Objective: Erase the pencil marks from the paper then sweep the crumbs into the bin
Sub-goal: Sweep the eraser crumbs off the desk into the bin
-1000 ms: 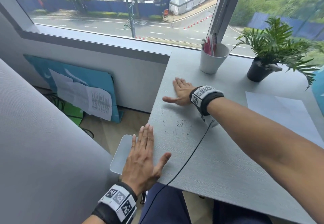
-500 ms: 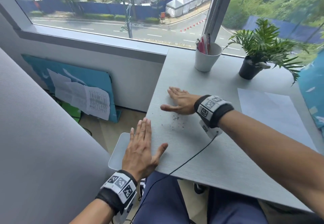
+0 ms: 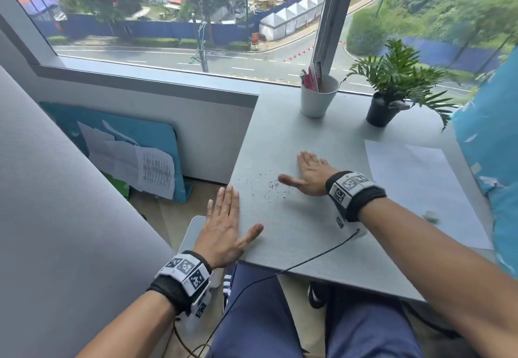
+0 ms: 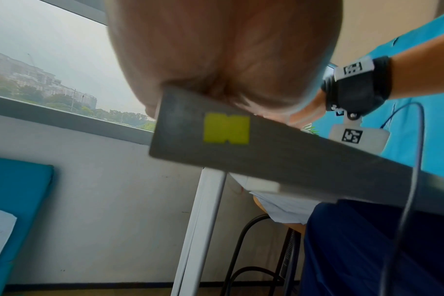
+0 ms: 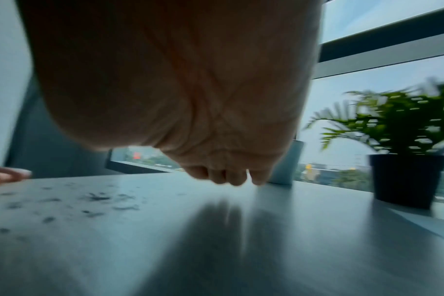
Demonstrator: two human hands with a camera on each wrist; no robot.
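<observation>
Dark eraser crumbs (image 3: 270, 189) (image 5: 99, 200) lie scattered on the grey table (image 3: 302, 139) near its left edge. My right hand (image 3: 308, 174) lies flat on the table just right of them, fingers straight, thumb stretched toward the crumbs. My left hand (image 3: 224, 223) rests flat at the table's left front corner, fingers straight, partly over the edge. Below that corner a pale bin (image 3: 190, 231) shows, mostly hidden by the hand. The white paper (image 3: 414, 186) lies at the right, with a small eraser (image 3: 431, 215) on it.
A white cup with pens (image 3: 318, 97) and a potted plant (image 3: 392, 91) stand at the table's back by the window. A black cable (image 3: 308, 258) runs from my right wrist over the front edge. Blue fabric (image 3: 487, 139) borders the right; a grey partition (image 3: 56, 217) stands left.
My right hand has swept back toward me and rightward across the table, gathering crumbs. The left hand has stayed at the corner. The head view has tilted down.
</observation>
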